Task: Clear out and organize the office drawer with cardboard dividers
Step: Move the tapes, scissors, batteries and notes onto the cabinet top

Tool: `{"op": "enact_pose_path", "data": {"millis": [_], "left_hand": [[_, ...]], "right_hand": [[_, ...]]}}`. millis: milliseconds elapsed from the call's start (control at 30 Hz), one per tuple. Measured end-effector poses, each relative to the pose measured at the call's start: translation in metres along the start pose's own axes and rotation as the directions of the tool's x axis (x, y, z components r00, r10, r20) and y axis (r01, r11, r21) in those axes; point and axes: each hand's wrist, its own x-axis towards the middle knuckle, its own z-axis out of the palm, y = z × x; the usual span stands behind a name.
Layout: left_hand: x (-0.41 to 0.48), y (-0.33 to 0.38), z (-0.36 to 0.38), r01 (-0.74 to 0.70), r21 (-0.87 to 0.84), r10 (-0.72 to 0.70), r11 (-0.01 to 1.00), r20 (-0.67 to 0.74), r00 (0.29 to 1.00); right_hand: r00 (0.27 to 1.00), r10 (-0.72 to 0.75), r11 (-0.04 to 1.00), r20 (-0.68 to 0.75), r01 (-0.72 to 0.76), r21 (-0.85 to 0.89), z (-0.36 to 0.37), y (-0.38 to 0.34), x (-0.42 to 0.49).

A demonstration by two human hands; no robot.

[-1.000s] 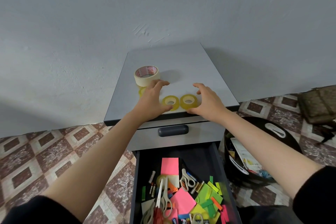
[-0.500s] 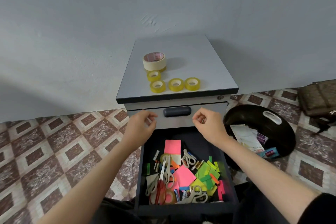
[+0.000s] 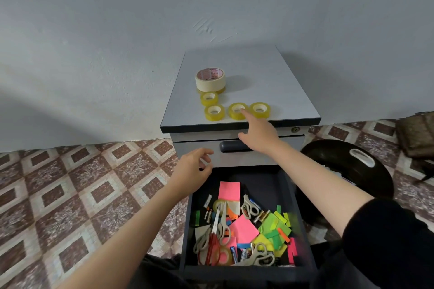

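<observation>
The dark open drawer [image 3: 187, 230] of a grey cabinet [image 3: 234, 65] holds a jumble: pink sticky notes [image 3: 229, 190], green and yellow note strips [image 3: 274, 225], several scissors [image 3: 218, 225], batteries and a tape roll. On the cabinet top stand a large masking tape roll [image 3: 210, 78] and several small yellow tape rolls [image 3: 214, 112]. My right hand [image 3: 258, 135] reaches up over the cabinet's front edge, its index finger touching the yellow roll [image 3: 234, 114] second from the right. My left hand [image 3: 195, 169] hovers at the drawer's back left corner, fingers loosely curled, holding nothing.
A black bin [image 3: 347, 171] with a white handle stands on the floor right of the cabinet, papers inside it. A brown bag [image 3: 418, 134] lies at the far right. The cabinet backs onto a grey wall; patterned tiles cover the floor to the left.
My right hand rose from the drawer front to the cabinet top and now touches a yellow tape roll. The left hand stayed near the drawer's left corner.
</observation>
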Motion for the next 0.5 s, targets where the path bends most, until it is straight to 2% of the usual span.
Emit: {"op": "enact_pose_path", "data": {"millis": [367,500], "left_hand": [[0.0017,-0.0026,0.0008,0.017,-0.01,-0.017,1.0,0.029,0.999],[0.0023,-0.0026,0.0008,0.027,-0.003,-0.026,1.0,0.035,0.999]], "right_hand": [[1.0,-0.011,1.0,0.029,0.011,0.013,0.0042,0.0012,0.0032],[0.995,-0.057,0.99,-0.078,0.067,0.122,0.0069,0.003,-0.0044]]}}
